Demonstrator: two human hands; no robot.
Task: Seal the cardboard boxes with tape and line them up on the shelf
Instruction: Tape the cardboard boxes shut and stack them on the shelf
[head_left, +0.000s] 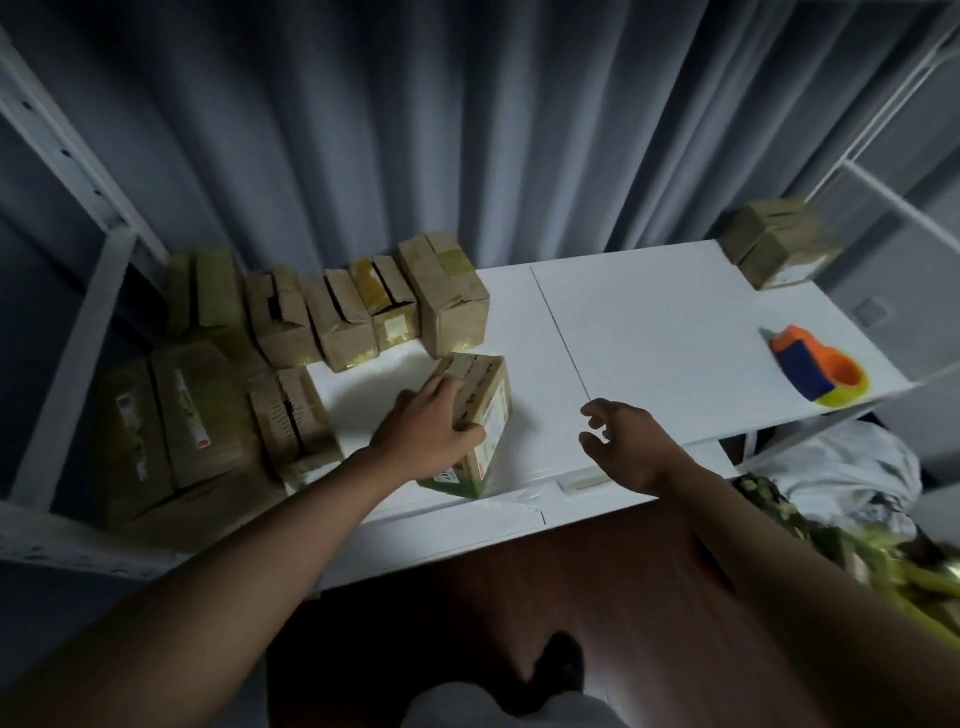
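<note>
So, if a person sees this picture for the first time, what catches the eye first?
The left hand gripping a cardboard box at the shelf's front. Then the orange tape dispenser at the right end, and the row of boxes along the back left.

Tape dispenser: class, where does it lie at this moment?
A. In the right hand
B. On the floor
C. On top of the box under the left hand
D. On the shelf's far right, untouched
D: the orange and blue tape dispenser lies on the white shelf at its right end, away from the empty right hand and the left hand.
</note>
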